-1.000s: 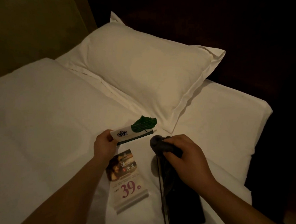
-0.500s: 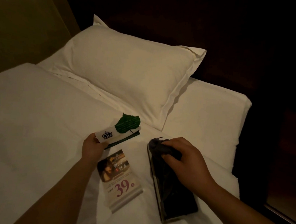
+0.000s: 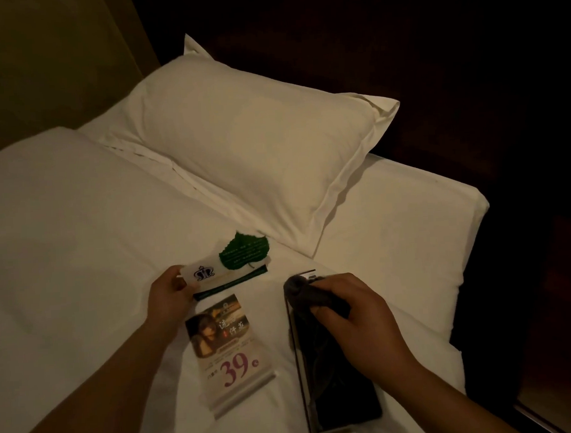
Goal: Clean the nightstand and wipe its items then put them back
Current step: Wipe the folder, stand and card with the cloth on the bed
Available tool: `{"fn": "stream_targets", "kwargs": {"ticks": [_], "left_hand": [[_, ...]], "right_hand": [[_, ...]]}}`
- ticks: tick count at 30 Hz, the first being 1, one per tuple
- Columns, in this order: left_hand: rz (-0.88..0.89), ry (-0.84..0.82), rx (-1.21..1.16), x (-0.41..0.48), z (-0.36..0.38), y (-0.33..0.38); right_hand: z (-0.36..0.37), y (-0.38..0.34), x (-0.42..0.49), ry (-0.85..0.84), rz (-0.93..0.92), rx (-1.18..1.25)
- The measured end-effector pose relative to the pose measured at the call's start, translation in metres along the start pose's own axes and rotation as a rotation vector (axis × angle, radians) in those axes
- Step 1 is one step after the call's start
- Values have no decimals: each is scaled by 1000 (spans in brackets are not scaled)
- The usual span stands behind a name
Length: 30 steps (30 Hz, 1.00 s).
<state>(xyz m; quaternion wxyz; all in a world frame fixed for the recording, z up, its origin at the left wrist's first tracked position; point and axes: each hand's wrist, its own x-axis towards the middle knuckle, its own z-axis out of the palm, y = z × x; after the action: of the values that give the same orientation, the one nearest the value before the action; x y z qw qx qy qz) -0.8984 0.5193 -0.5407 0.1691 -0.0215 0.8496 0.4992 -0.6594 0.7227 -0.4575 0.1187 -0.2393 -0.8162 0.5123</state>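
A: Entry one, leaf card [image 3: 229,267]?
B: Pinched in left grip [image 3: 169,298], low over the bed [image 3: 64,244]. Same as a second ago; unwiped, I judge.
A: Entry two, cloth [image 3: 301,290]?
B: Right grip [image 3: 359,325] clamped round it, on the black tray [image 3: 339,392], far end, unmoved. Price stand [image 3: 232,355] lies between.

Not much diff tbh. Left hand [image 3: 167,297] has brought the leaf card [image 3: 229,268] down a bit, so its dark bottom edge is now closer to the top of the 39 price sign [image 3: 231,351] than 1 s ago. Right hand [image 3: 359,318] w/ the grey cloth [image 3: 301,290] crept slightly back up the black stand [image 3: 336,395] vs 0.5 s ago. View swung right too, so the pillow [image 3: 257,151] sits further left in frame.
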Motion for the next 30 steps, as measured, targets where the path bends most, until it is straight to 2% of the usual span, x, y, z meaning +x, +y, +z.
{"fn": "stream_targets", "kwargs": {"ticks": [4,16,18,21,24,26,28,30], "left_hand": [[-44,16,30,6,1,0],[-263,-17,-306,8,4,7],[-285,20,-304,7,4,5],[-300,191,-254,-1,7,2],[-210,347,-148,-26,14,8],[-112,359,-59,-49,23,14],[-1,267,18,-73,33,21],[141,108,182,-94,42,27]], "right_hand": [[-2,2,3,6,19,21],[-9,2,1,25,8,30],[-12,2,-1,25,9,35],[-19,1,-5,28,0,46],[-28,-1,-9,45,-11,60],[-37,-1,-12,59,-17,64],[-49,-1,-18,74,-22,59],[-63,0,-26,99,-26,44]]}}
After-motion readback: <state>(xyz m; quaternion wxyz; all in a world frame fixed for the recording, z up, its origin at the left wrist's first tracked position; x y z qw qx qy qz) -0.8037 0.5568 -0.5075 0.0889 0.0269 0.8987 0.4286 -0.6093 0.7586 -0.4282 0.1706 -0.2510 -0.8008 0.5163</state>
